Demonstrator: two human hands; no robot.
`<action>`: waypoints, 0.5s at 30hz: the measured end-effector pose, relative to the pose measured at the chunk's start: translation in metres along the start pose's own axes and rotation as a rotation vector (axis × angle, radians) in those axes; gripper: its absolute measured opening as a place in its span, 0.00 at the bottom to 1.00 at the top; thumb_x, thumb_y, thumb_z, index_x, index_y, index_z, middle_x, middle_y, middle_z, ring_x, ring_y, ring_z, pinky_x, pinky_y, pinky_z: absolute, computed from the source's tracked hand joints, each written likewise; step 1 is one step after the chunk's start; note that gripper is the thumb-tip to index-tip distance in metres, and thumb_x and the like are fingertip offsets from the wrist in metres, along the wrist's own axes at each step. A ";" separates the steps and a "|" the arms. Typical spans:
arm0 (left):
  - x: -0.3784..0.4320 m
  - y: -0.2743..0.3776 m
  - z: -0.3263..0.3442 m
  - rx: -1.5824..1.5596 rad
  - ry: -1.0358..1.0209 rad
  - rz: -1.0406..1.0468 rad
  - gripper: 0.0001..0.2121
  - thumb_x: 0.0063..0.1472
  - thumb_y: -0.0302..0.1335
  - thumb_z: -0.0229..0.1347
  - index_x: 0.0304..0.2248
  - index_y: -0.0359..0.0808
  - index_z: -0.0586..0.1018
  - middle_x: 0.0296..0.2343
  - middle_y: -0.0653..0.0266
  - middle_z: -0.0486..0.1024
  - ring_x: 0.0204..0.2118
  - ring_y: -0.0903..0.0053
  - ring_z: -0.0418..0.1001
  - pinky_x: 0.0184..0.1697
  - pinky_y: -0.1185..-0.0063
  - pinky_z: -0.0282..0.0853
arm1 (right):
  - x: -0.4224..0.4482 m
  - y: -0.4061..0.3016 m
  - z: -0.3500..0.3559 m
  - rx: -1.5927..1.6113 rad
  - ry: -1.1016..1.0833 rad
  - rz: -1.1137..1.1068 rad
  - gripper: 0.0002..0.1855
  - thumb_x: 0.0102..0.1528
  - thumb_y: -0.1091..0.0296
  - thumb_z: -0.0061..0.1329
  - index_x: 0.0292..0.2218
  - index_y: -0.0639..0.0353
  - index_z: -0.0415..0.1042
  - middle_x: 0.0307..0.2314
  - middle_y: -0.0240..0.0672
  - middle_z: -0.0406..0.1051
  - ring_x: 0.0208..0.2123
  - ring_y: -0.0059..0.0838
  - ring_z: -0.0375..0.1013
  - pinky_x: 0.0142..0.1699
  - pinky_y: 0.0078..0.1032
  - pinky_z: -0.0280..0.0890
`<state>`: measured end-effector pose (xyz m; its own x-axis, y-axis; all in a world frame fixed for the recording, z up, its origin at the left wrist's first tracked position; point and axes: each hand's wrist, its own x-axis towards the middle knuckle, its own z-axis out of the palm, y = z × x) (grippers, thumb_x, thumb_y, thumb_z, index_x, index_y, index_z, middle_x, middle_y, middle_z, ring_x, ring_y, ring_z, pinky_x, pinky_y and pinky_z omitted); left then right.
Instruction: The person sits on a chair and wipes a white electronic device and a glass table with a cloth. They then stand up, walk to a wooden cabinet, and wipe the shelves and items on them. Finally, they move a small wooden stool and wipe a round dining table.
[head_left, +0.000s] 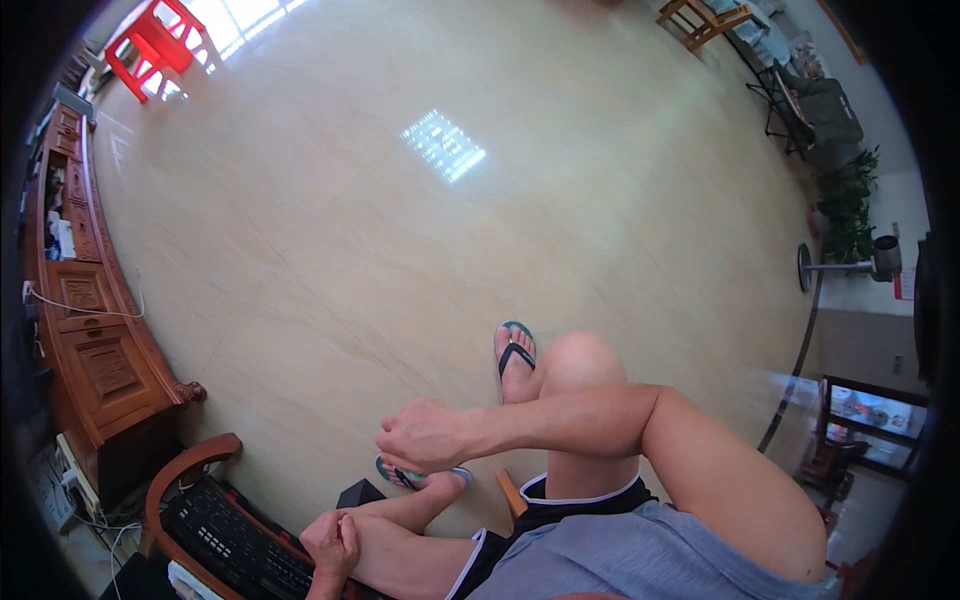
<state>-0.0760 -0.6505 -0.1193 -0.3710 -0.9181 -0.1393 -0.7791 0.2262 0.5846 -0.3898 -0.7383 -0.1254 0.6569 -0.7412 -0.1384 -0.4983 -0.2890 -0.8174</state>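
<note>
My right hand (424, 436) hovers in the middle of the view, over my left foot and the tiled floor. Its fingers are curled in and the back of the hand faces up; nothing shows in it. My left hand (330, 541) is a loose fist against my left knee, with the thumb folded over and nothing visible inside. I am seated, in a grey shirt (600, 551) and dark shorts with white trim. A flip-flop (517, 358) is on my right foot; the other flip-flop (406, 478) is partly covered by my right hand.
On the left are a carved wooden cabinet (109, 367) and a chair's curved wooden armrest (171, 469) beside a black control panel (232, 536). A red plastic stool (155, 49) stands at far left. At right are a folding chair (821, 109), a plant (847, 206) and a fan-like stand (844, 267).
</note>
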 end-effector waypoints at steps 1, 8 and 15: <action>0.001 -0.003 -0.003 -0.020 0.000 0.003 0.03 0.52 0.23 0.55 0.23 0.35 0.77 0.15 0.57 0.71 0.16 0.64 0.71 0.21 0.72 0.67 | 0.004 0.003 0.001 0.014 -0.014 0.003 0.16 0.58 0.60 0.44 0.26 0.64 0.71 0.23 0.46 0.72 0.25 0.52 0.73 0.31 0.43 0.68; -0.007 0.030 -0.013 -0.182 -0.157 -0.098 0.02 0.51 0.22 0.55 0.25 0.35 0.78 0.17 0.57 0.72 0.18 0.63 0.72 0.22 0.73 0.68 | 0.011 -0.010 0.021 0.086 -0.049 0.253 0.15 0.55 0.61 0.44 0.27 0.66 0.73 0.26 0.50 0.73 0.28 0.51 0.75 0.35 0.43 0.69; -0.030 0.103 -0.007 -0.153 -0.368 -0.362 0.10 0.56 0.32 0.55 0.35 0.37 0.80 0.22 0.51 0.76 0.25 0.57 0.77 0.28 0.67 0.71 | -0.045 -0.030 0.111 0.968 -0.031 0.745 0.16 0.52 0.59 0.49 0.33 0.64 0.77 0.29 0.41 0.77 0.27 0.35 0.76 0.37 0.32 0.69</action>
<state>-0.1417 -0.6022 -0.0489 -0.2668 -0.7476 -0.6082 -0.8175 -0.1586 0.5536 -0.3419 -0.6290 -0.1569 0.4104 -0.5147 -0.7528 -0.1396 0.7803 -0.6096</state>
